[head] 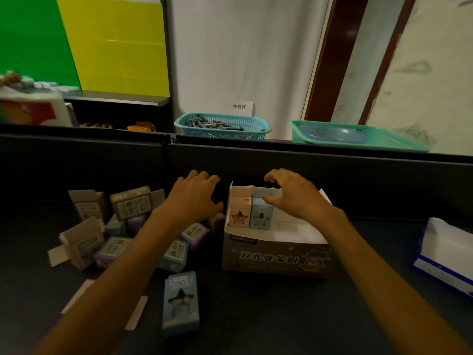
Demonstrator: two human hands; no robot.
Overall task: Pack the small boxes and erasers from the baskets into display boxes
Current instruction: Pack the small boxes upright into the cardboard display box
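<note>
Both hands out over the dark table; left hand hovers with fingers spread and loosely bent, holding nothing, just left of the display box and above the pile of small boxes; right hand hangs over the back of the display box, fingers apart and curved, nothing gripped; can't tell if its fingertips touch the box's rear flap.

Display box sits open at table centre, printed front facing the camera; inside, at the back-left corner, a pink small box and a blue small box stand upright side by side, touching; rest of the interior shows white card.

Loose small boxes lie scattered left of the display box: brown, purple, blue, white, some with flaps open; one blue box with a star window lies apart, nearest the camera.

A white-and-blue carton at the right edge; on the ledge behind, a blue basket of pens and a green basket holding a bluish bowl.
</note>
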